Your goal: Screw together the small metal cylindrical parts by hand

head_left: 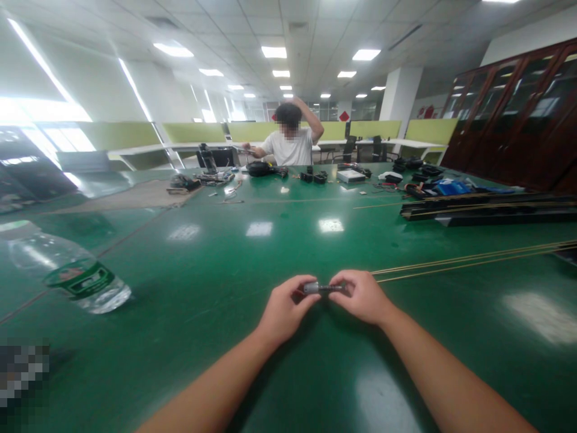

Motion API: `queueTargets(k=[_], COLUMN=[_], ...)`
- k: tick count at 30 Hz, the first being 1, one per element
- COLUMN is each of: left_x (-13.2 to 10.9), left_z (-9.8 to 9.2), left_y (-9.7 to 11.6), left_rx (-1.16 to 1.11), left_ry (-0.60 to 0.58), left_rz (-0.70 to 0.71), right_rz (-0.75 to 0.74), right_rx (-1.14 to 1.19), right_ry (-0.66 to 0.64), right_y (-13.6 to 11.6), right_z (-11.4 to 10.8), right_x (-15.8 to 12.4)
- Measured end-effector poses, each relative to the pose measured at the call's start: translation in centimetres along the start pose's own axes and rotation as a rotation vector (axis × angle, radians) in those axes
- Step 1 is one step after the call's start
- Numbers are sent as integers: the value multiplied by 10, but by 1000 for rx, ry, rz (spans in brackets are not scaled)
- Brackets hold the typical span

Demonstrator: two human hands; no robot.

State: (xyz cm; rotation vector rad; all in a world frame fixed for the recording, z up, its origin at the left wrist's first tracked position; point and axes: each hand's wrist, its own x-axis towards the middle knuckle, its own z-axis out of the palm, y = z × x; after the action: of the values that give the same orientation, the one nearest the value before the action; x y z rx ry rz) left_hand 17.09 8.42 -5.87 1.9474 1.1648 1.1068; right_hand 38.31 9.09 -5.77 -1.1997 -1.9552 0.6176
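Gripping the grey end of a small cylindrical part, the left hand holds it over the green table; the right hand pinches its darker, narrower end. Uneven twisting (fingertip hold only) could cause a drop.

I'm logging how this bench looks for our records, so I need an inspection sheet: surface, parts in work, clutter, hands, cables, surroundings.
Surface: glossy green tabletop, with bright light reflections.
Parts in work: small cylindrical part, grey at one end with a thinner dark end; exact type too small to tell.
Clutter: clear bottle with green label at left; thin gold rods and long black pieces at right; assorted items along the far side.
Hands: left hand grips the grey end; right hand pinches the dark end.
Cables: thin wires among the far items; ends unclear.
Surroundings: person in white top opposite, one arm raised; wooden cabinet at right.
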Motion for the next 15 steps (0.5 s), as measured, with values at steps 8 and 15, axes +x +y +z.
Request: queueTargets(k=[8,15], left_x=[0,1], left_z=[1,0], left_y=[-1,1], left_rx=[-5,-10], left_ry=[7,10], left_rz=[-35,-40], right_rz=[3,23], right_rx=[-19,-29], right_ry=[27,17], right_y=[2,1], right_z=[-1,-3], right_x=[1,1])
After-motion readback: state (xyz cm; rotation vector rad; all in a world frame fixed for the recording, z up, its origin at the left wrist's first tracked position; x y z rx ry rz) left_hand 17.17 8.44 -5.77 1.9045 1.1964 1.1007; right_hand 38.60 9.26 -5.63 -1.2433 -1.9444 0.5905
